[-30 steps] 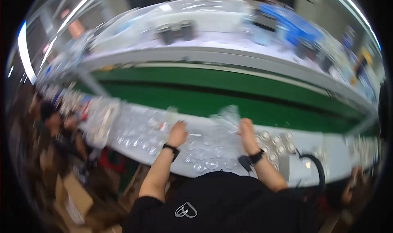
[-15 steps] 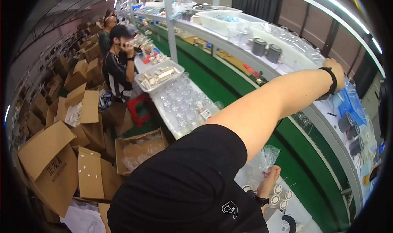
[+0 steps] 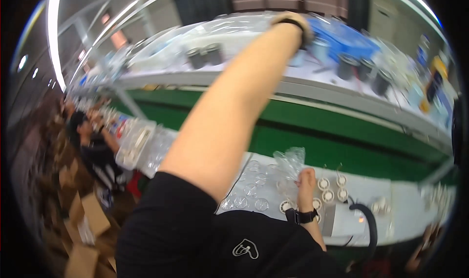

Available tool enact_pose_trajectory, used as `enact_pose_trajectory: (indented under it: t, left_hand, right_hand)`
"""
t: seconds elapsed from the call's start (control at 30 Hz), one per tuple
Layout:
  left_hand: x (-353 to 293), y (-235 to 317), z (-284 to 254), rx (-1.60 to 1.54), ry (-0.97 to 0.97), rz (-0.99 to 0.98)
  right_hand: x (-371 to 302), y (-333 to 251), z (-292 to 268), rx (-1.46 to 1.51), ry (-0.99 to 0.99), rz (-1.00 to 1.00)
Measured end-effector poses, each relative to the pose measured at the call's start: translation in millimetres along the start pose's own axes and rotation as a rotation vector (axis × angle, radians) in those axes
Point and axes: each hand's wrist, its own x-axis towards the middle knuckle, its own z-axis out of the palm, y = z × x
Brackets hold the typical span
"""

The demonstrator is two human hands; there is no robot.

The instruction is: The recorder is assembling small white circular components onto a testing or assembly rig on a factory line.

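Note:
My left arm stretches up across the view to the shelf. My left hand (image 3: 291, 20), with a dark band on its wrist, is at the clear plastic bags (image 3: 244, 25) beside a blue plastic bin (image 3: 344, 38); its fingers are hidden and blurred. Low over the white worktable (image 3: 403, 195), my right hand (image 3: 306, 178) is closed on a crumpled clear plastic bag (image 3: 291, 161). Around that hand lie several white round fan-like parts (image 3: 328, 195), some with thin wires. Several clear round plastic pieces (image 3: 250, 190) lie to its left.
Grey cylinders (image 3: 214, 54) stand on the shelf (image 3: 171, 77), with more right of the blue bin. A black curved tube (image 3: 370, 222) rises at the table's front edge. Further left are a white tub of parts (image 3: 137, 143), a seated co-worker (image 3: 97, 153) and cardboard boxes (image 3: 95, 214).
The view has swung to the right, bringing the blue bin and more of the worktable into sight. My left hand is still up at the shelf; my right still grips the bag.

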Motion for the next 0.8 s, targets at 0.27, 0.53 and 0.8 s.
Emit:
enact_pose_trajectory:
  t: [0.27,0.53,0.8]
  left_hand:
    - [4.9,30.6,5.9,-0.056,0.163,0.113]
    - [-11.0,29.3,-17.1,-0.239,-0.033,0.023]
    - [-8.3,-0.9,-15.8,-0.76,-0.022,0.008]
  right_hand:
    - [3.4,13.1,-10.9,0.1,-0.017,-0.018]
    - [9.5,11.9,-17.2,0.108,-0.002,-0.04]
    - [5.9,22.3,-3.7,0.066,-0.061,-0.058]
